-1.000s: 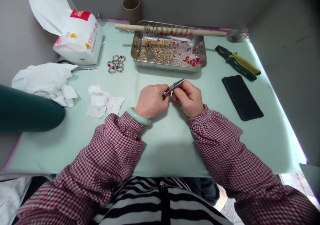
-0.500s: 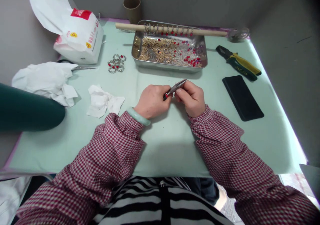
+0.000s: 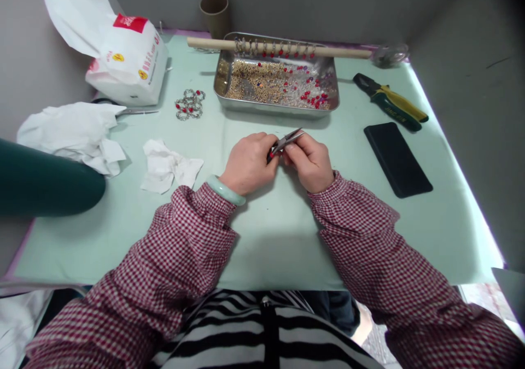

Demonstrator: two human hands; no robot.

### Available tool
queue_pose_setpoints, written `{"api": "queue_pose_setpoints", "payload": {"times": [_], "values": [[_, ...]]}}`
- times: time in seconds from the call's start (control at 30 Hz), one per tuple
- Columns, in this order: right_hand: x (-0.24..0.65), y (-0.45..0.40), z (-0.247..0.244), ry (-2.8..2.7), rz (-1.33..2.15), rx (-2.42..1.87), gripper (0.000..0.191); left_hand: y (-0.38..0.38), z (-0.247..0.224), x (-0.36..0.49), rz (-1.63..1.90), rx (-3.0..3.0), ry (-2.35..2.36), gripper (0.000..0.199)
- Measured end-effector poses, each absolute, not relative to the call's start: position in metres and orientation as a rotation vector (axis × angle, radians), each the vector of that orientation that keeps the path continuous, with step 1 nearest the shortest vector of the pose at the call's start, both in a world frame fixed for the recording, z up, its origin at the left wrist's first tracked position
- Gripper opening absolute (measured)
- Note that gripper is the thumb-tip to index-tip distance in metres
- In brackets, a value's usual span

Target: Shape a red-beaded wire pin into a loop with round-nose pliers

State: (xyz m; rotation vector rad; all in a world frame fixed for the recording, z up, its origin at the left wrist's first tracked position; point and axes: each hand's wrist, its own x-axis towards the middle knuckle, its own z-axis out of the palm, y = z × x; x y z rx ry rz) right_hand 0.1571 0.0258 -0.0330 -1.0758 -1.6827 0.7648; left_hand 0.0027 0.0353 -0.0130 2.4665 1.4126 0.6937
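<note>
My left hand [image 3: 251,164] is closed round the handles of needle-nose pliers [image 3: 287,141], whose slim jaws point up and right and stand slightly apart. Close against those jaws is my right hand [image 3: 310,163], thumb and forefinger pinched together. Whatever the pinch holds is too small or hidden to make out. Beyond both hands sits a metal tray [image 3: 273,108] of gold, clear and red beads. A wooden stick [image 3: 348,52] lies across it, with several beaded rings [image 3: 281,49] hung along it.
Left of the tray lie beaded rings in a small pile [image 3: 189,105], a crumpled tissue [image 3: 169,165] and a tissue pack [image 3: 127,63]. A dark green cylinder [image 3: 49,180] juts in from the left. Combination pliers [image 3: 389,102] and a black phone-like slab [image 3: 397,159] lie at right.
The jaws of the needle-nose pliers have parted slightly. Both hands stay in nearly the same place, and the whole view has shifted a little.
</note>
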Motion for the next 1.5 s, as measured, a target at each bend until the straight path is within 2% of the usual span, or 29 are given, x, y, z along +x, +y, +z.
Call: {"api": "queue_pose_setpoints", "payload": {"times": [0.7,0.97,1.3,1.5], "values": [[0.161,0.026,-0.034,-1.715,0.761,-1.005,0.024,0.034,-0.010,0.003,0.695,2.344,1.339,0.018],[0.166,0.028,-0.030,-1.668,0.962,-1.003,0.015,0.035,-0.013,0.002,0.693,2.420,1.325,0.015],[0.173,0.031,-0.023,-1.544,1.360,-0.949,0.015,0.035,-0.010,0.000,0.659,2.386,1.264,0.011],[0.172,0.031,-0.026,-1.525,1.356,-0.929,0.015,0.035,-0.010,0.000,0.651,2.402,1.273,0.012]]}}
